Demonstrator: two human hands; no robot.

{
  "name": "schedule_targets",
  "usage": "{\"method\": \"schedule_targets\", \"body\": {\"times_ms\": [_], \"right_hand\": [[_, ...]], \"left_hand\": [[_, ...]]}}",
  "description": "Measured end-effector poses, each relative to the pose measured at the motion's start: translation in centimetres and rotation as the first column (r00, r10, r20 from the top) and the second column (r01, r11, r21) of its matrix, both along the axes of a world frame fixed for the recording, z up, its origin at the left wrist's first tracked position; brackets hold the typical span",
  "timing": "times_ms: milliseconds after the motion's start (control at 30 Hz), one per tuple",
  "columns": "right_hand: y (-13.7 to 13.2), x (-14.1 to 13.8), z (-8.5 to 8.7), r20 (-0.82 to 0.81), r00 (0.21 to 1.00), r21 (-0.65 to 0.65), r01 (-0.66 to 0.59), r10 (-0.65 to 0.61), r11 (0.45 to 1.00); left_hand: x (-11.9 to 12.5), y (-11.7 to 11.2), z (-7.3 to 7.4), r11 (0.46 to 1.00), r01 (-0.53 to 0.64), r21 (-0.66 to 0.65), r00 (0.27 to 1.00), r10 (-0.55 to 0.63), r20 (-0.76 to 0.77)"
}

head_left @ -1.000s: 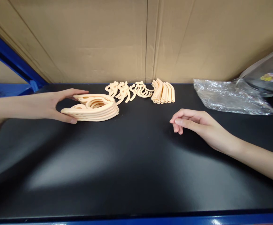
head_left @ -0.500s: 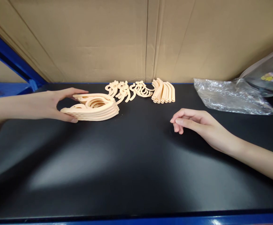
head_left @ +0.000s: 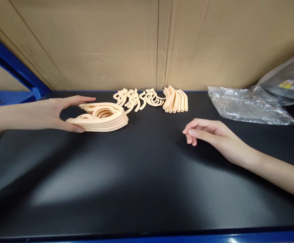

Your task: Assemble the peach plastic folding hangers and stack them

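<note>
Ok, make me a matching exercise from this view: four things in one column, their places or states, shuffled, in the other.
Things
1. left hand
2. right hand
3. clear plastic
4. pale bent bars

Places or states
A. crinkled and see-through, lying towards the right end of the black tabletop
B. fingers curled, with nothing seen in its hold
C. lined up side by side near the cardboard
D. thumb and fingers around one end of the stack of looped pieces

Right pairs
1-D, 2-B, 3-A, 4-C
</note>
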State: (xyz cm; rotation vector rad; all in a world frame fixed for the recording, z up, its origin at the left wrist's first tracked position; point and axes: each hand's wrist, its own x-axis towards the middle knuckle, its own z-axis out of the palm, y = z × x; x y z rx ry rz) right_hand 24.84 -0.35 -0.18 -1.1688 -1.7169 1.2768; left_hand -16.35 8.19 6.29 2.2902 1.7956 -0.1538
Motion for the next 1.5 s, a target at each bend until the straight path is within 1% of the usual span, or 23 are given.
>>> {"method": "schedule_targets", "body": {"times_ms": [100,233,433,633,733,800,833,867,900,933,967,1000,1067,1100,1133,1167,1267,1300,1333,1433,1500], "right_hand": [[0.0,0.1,-0.1,-0.002,1.000,0.000,-0.002,0.002,1.000],[-0.1,0.2,-0.2,-0.005,1.000,0.000,-0.010,0.010,1.000],[0.0,0.2,-0.3,-0.004,1.000,0.007,-0.013,0.013,1.000],[0.0,0.2,-0.2,0.008,1.000,0.009,-0.010,0.010,1.000],[-0.1,0.2,-0.1,0.011,1.000,0.004,-0.014,0.014,1.000],[0.0,0.2,0.0,0.008,1.000,0.002,-0.018,0.018,1.000],[0.0,0.2,0.0,0.006,1.000,0.001,-0.021,0.021,1.000],[0.0,0.1,0.0,0.005,1.000,-0.001,-0.022,0.022,1.000],[0.0,0.1,0.0,0.005,1.000,-0.003,-0.022,0.022,1.000],[0.0,0.1,0.0,0.005,1.000,-0.004,-0.021,0.021,1.000],[0.0,0.1,-0.1,0.006,1.000,-0.005,-0.021,0.021,1.000],[0.0,0.1,-0.1,0.009,1.000,-0.006,-0.021,0.021,1.000],[0.1,0.0,-0.2,0.020,1.000,-0.005,-0.024,0.024,1.000],[0.1,0.0,-0.2,0.029,0.999,-0.003,-0.030,0.030,1.000],[0.2,0.0,-0.2,0.040,0.999,-0.001,-0.037,0.037,0.999],[0.2,0.0,-0.2,0.051,0.998,0.000,-0.045,0.045,0.999],[0.2,-0.1,-0.1,0.089,0.994,0.011,-0.062,0.061,0.998],[0.2,-0.2,0.0,0.107,0.992,0.015,-0.067,0.065,0.998],[0.2,-0.3,0.0,0.130,0.989,0.020,-0.077,0.074,0.997],[-0.1,-0.8,0.2,0.247,0.964,0.042,-0.112,0.098,0.993],[-0.2,-1.1,0.4,0.347,0.930,0.070,-0.152,0.119,0.986]], "left_hand": [[-0.1,0.0,0.0,1.000,0.011,-0.001,1.000,-0.011,0.025],[-0.2,-0.3,0.2,1.000,-0.005,0.011,0.998,0.004,0.056],[0.4,-0.4,0.3,1.000,-0.025,0.011,0.996,0.024,0.086],[-0.2,-0.3,0.1,1.000,-0.006,0.020,0.997,0.005,0.072],[-0.3,-0.5,0.2,1.000,0.015,0.022,0.995,-0.017,0.094],[0.4,-0.9,0.4,0.996,0.038,0.083,0.989,-0.050,0.138],[1.2,-1.3,0.4,0.988,0.047,0.147,0.984,-0.071,0.163],[2.2,-1.8,0.4,0.968,0.057,0.245,0.974,-0.108,0.201],[3.5,-2.4,0.4,0.928,0.055,0.368,0.959,-0.152,0.241],[4.9,-3.1,0.2,0.866,0.062,0.495,0.940,-0.218,0.264],[6.4,-3.8,-0.1,0.795,0.098,0.599,0.911,-0.314,0.267],[7.8,-4.6,-0.5,0.735,0.138,0.664,0.884,-0.394,0.252],[10.3,-6.1,-1.8,0.680,0.226,0.698,0.824,-0.515,0.235],[11.3,-6.7,-2.5,0.646,0.294,0.704,0.776,-0.591,0.218],[12.0,-7.2,-3.3,0.644,0.370,0.670,0.735,-0.644,0.213],[12.6,-7.6,-4.1,0.627,0.459,0.629,0.686,-0.700,0.198],[13.2,-8.2,-5.9,0.532,0.657,0.534,0.563,-0.817,0.121],[13.3,-8.2,-6.2,0.518,0.694,0.500,0.542,-0.833,0.112],[13.2,-8.2,-6.4,0.526,0.710,0.468,0.543,-0.832,0.113],[13.0,-8.2,-6.3,0.579,0.717,0.388,0.571,-0.807,0.150],[12.9,-8.1,-6.1,0.592,0.716,0.371,0.573,-0.801,0.171]]}}
